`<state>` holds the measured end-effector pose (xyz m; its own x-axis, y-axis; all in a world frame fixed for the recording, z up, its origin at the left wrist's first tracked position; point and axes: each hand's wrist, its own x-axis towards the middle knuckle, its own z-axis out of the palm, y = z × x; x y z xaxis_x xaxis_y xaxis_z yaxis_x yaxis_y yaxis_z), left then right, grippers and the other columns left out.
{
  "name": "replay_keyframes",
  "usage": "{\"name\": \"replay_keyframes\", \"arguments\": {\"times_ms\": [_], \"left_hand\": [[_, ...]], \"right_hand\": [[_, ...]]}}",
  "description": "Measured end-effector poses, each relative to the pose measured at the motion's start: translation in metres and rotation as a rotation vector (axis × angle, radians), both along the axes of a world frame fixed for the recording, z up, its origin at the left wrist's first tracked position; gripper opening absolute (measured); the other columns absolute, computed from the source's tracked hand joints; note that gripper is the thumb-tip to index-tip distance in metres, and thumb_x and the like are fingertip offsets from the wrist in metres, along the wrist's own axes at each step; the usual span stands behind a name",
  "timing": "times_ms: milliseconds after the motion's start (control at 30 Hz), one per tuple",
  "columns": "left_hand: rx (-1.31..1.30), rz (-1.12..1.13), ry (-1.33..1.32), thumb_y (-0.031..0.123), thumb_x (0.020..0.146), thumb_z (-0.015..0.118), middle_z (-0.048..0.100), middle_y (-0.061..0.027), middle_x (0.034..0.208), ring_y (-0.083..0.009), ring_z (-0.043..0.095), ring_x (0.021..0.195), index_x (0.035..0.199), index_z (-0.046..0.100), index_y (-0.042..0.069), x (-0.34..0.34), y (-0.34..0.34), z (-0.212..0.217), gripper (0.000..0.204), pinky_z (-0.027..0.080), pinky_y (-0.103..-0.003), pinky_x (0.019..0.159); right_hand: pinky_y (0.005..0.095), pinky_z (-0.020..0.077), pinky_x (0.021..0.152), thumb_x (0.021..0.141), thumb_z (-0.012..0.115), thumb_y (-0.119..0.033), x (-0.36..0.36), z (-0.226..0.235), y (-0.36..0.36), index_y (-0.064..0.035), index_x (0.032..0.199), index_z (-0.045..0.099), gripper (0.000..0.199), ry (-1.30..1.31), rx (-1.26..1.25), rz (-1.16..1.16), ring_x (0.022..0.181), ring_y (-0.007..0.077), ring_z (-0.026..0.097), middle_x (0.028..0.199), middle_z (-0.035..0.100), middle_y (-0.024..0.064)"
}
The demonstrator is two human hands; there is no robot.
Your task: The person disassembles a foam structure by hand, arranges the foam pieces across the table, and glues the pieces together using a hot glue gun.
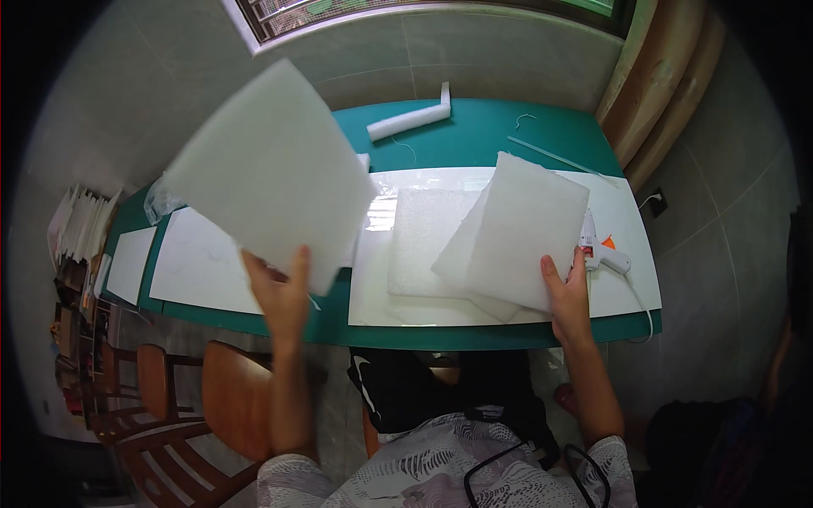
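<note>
Head view. The left hand [279, 292] grips a white foam sheet [271, 173] by its near edge, thumb on the upper face, and holds it raised and tilted above the left part of the green table [474, 127]. The right hand [569, 292] pinches a second sheet [529, 229] at its near right corner; this sheet is lifted at the near side, while its lower left edge appears to rest on a third sheet [423, 241] lying flat on a glossy white board [627, 220]. Both hands are closed on their sheets.

A glue gun [603, 250] lies on the board just beside the right hand, with its cord running off the table's near right edge. A foam roll [411, 121] lies at the far side of the table, well apart from both hands. White boards [203, 262] lie under the raised left sheet. A wooden chair [233, 402] stands below the table's near edge, at the left.

Handling judgement: the sheets look light and flexible, so an edge grip lets them sag. Support each sheet with the fingers spread beneath it. Keep the right sheet's corner clear of the glue gun's nozzle. To square a sheet on the flat one, set one edge down first, then lower the rest.
</note>
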<state>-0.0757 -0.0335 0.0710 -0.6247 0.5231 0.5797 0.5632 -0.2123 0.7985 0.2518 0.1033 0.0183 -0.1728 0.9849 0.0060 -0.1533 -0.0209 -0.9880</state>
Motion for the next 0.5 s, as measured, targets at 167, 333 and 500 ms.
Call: {"name": "replay_keyframes", "arguments": {"times_ms": [167,333,500], "left_hand": [[-0.089,0.158,0.002,0.005,0.083,0.069,0.063,-0.0191,0.098,-0.0229,0.064,0.084,0.123,0.041,-0.009,0.061,0.026,-0.069,0.051,0.053,-0.032,0.073],[-0.074,0.153,0.008,0.009,0.083,0.070,0.063,-0.0209,0.095,-0.0241,0.064,0.077,0.109,0.046,-0.013,0.067,0.028,-0.073,0.042,0.052,-0.034,0.067],[-0.195,0.278,0.283,0.009,0.085,0.067,0.063,-0.0203,0.099,-0.0244,0.065,0.080,0.118,0.044,-0.009,0.045,0.020,-0.054,0.044,0.052,-0.033,0.067]], "right_hand": [[0.0359,0.0369,0.104,0.092,0.065,-0.022,-0.002,-0.001,-0.001,0.0027,0.139,0.031,0.063,-0.016,0.009,0.012,0.121,0.0242,0.047,0.131,0.048,0.0186],[0.0363,0.0374,0.104,0.092,0.065,-0.023,-0.002,0.005,0.000,0.0027,0.139,0.030,0.064,-0.058,0.038,0.049,0.121,0.0247,0.047,0.131,0.048,0.0193],[0.0363,0.0381,0.103,0.092,0.065,-0.023,-0.001,0.001,0.002,0.0028,0.139,0.030,0.065,-0.062,0.014,0.062,0.121,0.0248,0.048,0.131,0.048,0.0195]]}}
